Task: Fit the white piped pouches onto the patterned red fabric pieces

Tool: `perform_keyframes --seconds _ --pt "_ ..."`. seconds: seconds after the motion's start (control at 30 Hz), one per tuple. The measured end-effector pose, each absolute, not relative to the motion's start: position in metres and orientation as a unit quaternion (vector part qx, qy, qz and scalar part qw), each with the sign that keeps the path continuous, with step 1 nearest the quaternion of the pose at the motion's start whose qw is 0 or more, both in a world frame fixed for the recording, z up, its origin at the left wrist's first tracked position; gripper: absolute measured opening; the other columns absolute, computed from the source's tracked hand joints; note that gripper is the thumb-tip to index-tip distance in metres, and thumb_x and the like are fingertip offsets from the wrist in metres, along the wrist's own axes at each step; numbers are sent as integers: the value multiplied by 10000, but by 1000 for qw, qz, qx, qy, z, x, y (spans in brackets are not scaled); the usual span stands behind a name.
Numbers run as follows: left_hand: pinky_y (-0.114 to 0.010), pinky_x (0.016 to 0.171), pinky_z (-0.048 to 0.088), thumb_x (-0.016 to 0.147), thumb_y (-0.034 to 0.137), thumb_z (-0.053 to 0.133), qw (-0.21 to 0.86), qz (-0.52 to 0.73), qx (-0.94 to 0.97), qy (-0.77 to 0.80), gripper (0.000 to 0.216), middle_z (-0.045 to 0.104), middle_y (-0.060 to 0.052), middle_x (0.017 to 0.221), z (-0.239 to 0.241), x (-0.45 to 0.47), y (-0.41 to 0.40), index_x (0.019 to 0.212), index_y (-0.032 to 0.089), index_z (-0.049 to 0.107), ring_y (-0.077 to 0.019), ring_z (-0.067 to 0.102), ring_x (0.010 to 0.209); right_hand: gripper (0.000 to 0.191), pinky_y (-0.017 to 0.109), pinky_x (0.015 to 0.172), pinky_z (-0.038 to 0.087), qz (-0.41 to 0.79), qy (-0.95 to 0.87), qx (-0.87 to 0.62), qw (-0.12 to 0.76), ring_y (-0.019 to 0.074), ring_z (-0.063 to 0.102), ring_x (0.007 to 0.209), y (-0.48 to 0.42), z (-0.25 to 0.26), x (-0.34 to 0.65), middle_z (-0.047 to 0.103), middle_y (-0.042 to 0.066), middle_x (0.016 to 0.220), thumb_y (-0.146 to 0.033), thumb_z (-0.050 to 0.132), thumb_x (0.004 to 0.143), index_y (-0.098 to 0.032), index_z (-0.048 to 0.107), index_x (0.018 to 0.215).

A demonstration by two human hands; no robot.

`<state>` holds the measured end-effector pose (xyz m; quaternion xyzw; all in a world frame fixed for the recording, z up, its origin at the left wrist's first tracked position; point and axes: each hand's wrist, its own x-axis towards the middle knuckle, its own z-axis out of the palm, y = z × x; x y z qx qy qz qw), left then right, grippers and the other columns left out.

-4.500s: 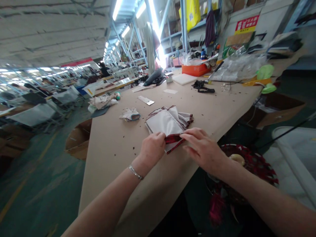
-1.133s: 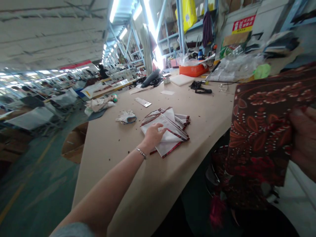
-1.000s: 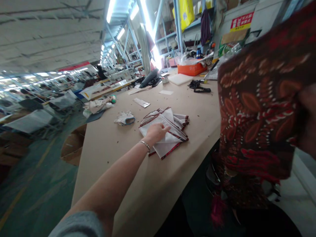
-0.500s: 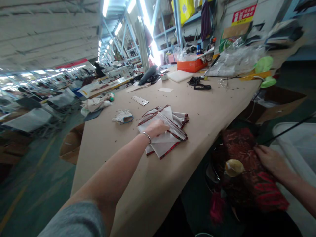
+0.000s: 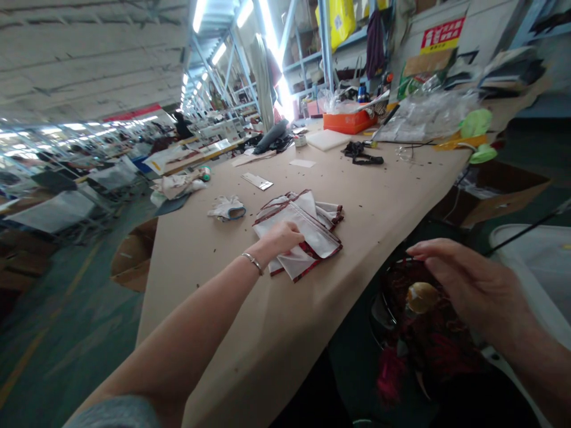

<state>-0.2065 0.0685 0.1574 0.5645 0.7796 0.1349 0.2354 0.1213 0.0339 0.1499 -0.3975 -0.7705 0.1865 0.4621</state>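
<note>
A small pile of folded white cloth pieces with dark red patterned edging [image 5: 323, 235] lies on the brown-covered table. On its near-left side, my left hand [image 5: 283, 238] has its fingers curled closed on the top cloth, and a strip of red shows beside the fingertips. A bracelet circles that wrist. Beyond the table's right edge, my right hand [image 5: 473, 285] is raised with its fingers stretched out, and nothing shows in it. Below it, dark red patterned fabric [image 5: 446, 351] hangs or lies in shadow, near a round yellowish object [image 5: 422, 297].
A white glove [image 5: 226, 208] and a flat metal-looking plate [image 5: 257, 181] lie beyond the cloths. Farther back are a black strap-like item [image 5: 362, 154], an orange box [image 5: 350, 120] and clear plastic bags [image 5: 428, 116]. Cardboard boxes [image 5: 134, 255] stand beside the table; a white bin [image 5: 535, 249] is at right.
My right hand has let go of the red patterned fabric and risen toward the table; the fabric has dropped lower. My left hand has shifted slightly toward me and down on the cloth pile.
</note>
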Motion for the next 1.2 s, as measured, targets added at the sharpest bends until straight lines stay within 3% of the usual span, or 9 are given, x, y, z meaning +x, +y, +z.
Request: perform_keyframes --seconds 0.2,0.37,0.53,0.67,0.8,0.87,0.97,1.07,1.2 --pt "-229 541 374 632 126 517 182 191 595 759 148 614 -6 620 151 -201 26 669 160 657 -136 547 621 185 250 858 495 268 -861 -229 367 137 595 980 7 128 53 628 37 1051 -224 467 909 -223 605 1032" --pt "-243 576 357 673 153 505 112 247 602 752 123 614 -9 636 147 -187 -3 668 174 625 -135 524 633 299 389 983 417 169 -887 -270 335 231 482 1122 33 121 -3 578 112 1172 -243 481 890 -150 583 1155" --pt "-249 598 344 653 111 486 27 313 630 710 107 574 0 644 145 -173 -27 592 195 513 -132 497 635 253 339 909 415 105 -928 -287 215 218 533 1025 46 132 -39 633 71 1052 -250 501 885 -187 624 1097" --pt "-259 591 331 642 76 466 -21 328 634 700 164 500 6 623 148 -170 -44 569 209 405 -139 459 625 202 318 745 431 23 -941 -313 131 225 590 886 51 135 -37 640 87 951 -156 452 869 -171 632 958" --pt "-266 612 344 666 60 433 -57 363 610 702 165 495 0 657 141 -173 -59 589 206 419 -146 457 656 281 294 700 423 -23 -914 -381 141 231 592 903 47 138 -13 624 114 1017 -79 435 831 -165 620 1025" --pt "-256 608 368 676 84 441 -16 420 569 706 134 507 -1 681 130 -171 -62 612 200 466 -142 482 669 356 284 718 431 4 -902 -399 165 212 601 894 34 141 4 626 95 1029 -105 454 835 -191 572 1159" --pt "-230 490 386 699 190 488 159 524 437 714 60 513 22 630 113 -156 -62 702 194 547 -120 490 544 456 289 750 449 16 -906 -374 198 198 613 873 6 143 33 640 78 1015 -126 457 843 -209 483 1291" --pt "-204 347 326 699 301 547 328 593 313 666 167 523 46 567 107 -124 -63 805 182 595 -85 400 389 434 304 714 464 -27 -913 -340 222 195 619 796 -18 131 66 659 77 915 -94 429 850 -163 506 1272" --pt "-183 362 406 630 325 695 518 643 186 533 311 624 2 657 115 -75 -71 888 176 607 -114 535 511 449 292 637 462 -29 -905 -384 183 186 626 706 -41 89 105 678 86 853 -34 385 825 -112 538 1240"
